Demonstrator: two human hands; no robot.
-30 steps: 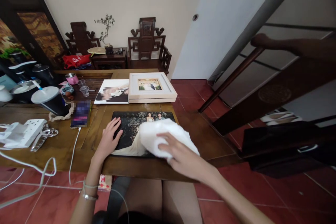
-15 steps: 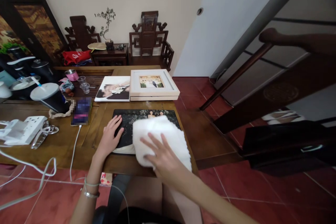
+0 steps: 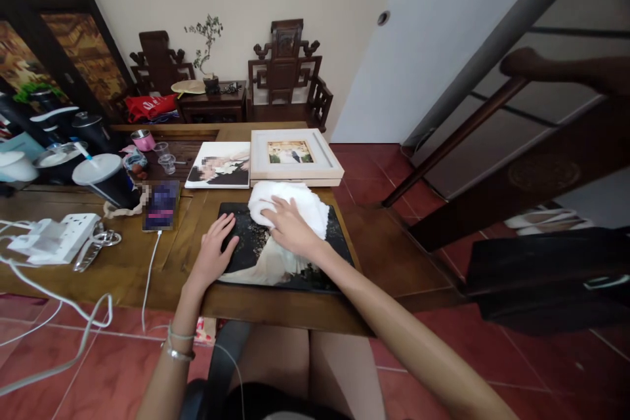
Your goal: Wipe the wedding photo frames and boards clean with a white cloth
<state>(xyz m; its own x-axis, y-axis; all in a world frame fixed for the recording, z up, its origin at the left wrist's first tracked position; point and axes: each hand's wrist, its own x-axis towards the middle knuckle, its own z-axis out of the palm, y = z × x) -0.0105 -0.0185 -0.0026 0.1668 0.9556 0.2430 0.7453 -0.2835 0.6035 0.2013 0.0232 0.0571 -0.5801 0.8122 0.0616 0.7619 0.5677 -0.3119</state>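
Note:
A dark photo panel (image 3: 246, 246) with a pale gown printed on it lies flat on the wooden table. My left hand (image 3: 216, 249) rests on its left edge, fingers stretched out and holding nothing. On the panel's far part is a white cloth (image 3: 308, 207), bunched a little under my right hand (image 3: 290, 226). The fingers of that hand press into the cloth and grip it. Part of the panel's picture is hidden by the cloth and my right forearm.
Behind the panel lie a white-framed picture (image 3: 332, 154) and a photo print (image 3: 236, 164). To the left are a phone (image 3: 161, 207) on a charging cable, a lidded cup (image 3: 105, 177), a power strip (image 3: 73, 236) and a clear hair claw (image 3: 96, 246). A wooden chair (image 3: 457, 190) stands at right.
My right hand has slid the white cloth away from me, from the panel's near right part to its far edge, uncovering the printed gown. My left hand stays on the left edge.

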